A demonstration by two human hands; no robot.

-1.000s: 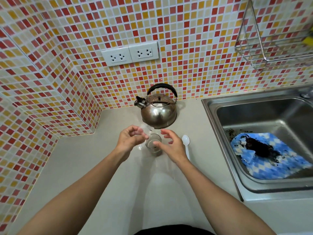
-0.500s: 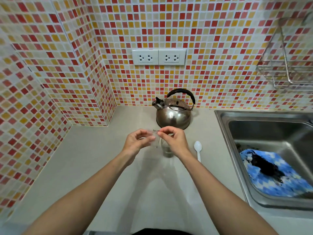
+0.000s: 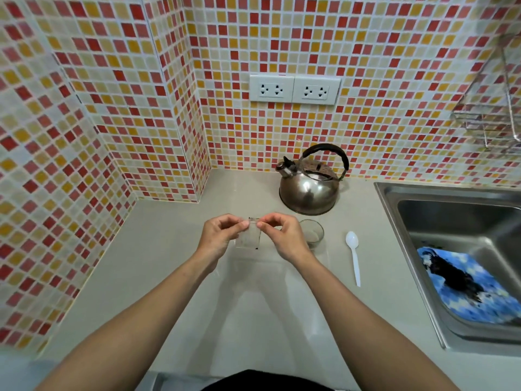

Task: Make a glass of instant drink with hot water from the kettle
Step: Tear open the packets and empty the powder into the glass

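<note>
A small clear plastic sachet [image 3: 249, 237] hangs between my two hands above the counter. My left hand [image 3: 218, 238] pinches its top left corner and my right hand [image 3: 284, 235] pinches its top right corner. Just right of my right hand stands a small clear glass [image 3: 312, 235] with pale powder at its bottom, partly hidden by that hand. A steel kettle [image 3: 308, 190] with a black handle sits behind the glass against the wall. A white plastic spoon [image 3: 353, 256] lies on the counter to the right of the glass.
A steel sink [image 3: 423, 235] lies at the right with a blue and white cloth [image 3: 468, 289], stained dark, inside it. The grey counter [image 3: 169, 263] meets tiled walls at the left and back. A wire rack [image 3: 490, 108] hangs at the upper right.
The view has shifted, so the scene sits further right. Both hands have come together on the sachet and moved left of the glass, which now shows beside my right hand.
</note>
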